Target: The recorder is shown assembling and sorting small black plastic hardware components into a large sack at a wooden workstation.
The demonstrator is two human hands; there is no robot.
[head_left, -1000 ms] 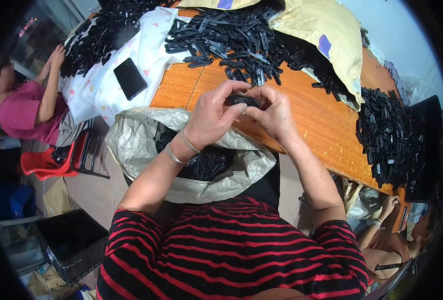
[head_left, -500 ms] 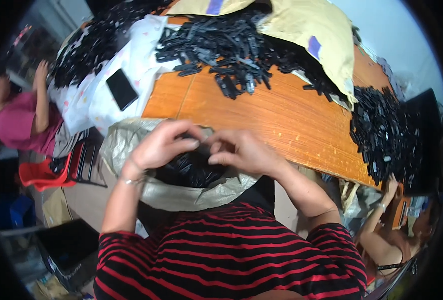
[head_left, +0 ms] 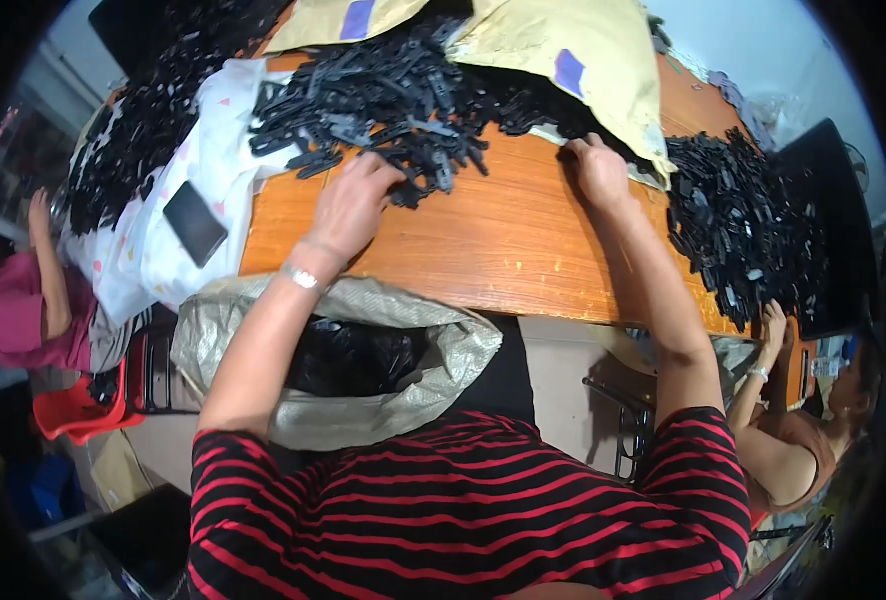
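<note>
Across a wooden desk (head_left: 473, 250), my left hand (head_left: 351, 205) meets a heap of black pieces (head_left: 363, 105), well apart from my right hand (head_left: 601, 172) near a yellow sack (head_left: 588, 40); I cannot tell either's grip.

Wooden desk (head_left: 483, 245) bearing black parts (head_left: 363, 110) just beyond the left hand (head_left: 353, 203), a yellow sack (head_left: 563, 45) beyond the right hand (head_left: 600, 172), and another black heap (head_left: 741, 220) farther right.

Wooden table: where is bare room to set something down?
Bare tabletop lies between the left hand and right hand, from the middle pile to the sack. Crowded: that pile, beside the yellow bag, and the right-end pile.
</note>
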